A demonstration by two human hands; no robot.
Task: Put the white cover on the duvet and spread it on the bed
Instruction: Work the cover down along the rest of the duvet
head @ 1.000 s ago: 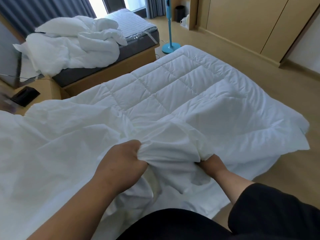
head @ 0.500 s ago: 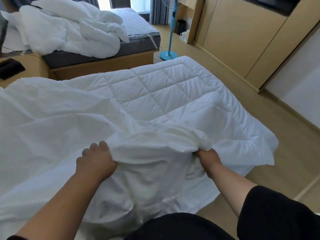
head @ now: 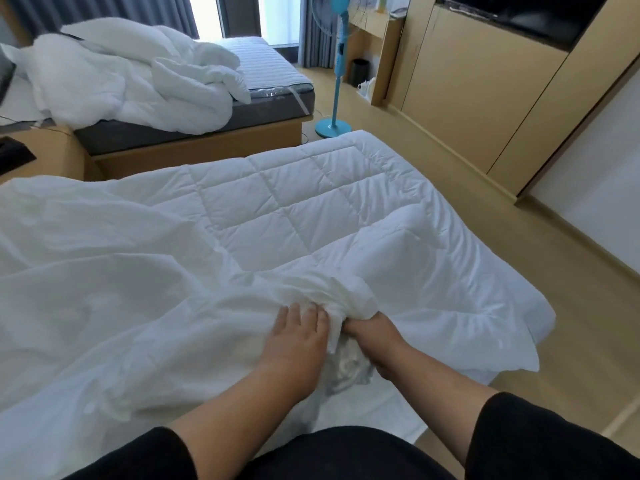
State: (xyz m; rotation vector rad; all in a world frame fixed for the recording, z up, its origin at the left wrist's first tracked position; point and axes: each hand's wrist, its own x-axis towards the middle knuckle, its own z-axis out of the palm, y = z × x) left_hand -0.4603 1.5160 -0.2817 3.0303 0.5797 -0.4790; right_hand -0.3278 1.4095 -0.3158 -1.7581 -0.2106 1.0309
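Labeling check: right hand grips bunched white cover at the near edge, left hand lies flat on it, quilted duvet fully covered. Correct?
Not quite. The head view shows the quilted duvet still largely bare beyond the white cover. The right hand does grip the bunch; the left hand lies flat.

A single head-worn camera looked forward and down from close above the duvet [head: 311, 209], taking in a second bed [head: 194, 140] and wardrobes [head: 485, 98] beyond.

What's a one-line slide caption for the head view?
Right hand grips bunched white cover while left hand presses it flat beside the quilted duvet.
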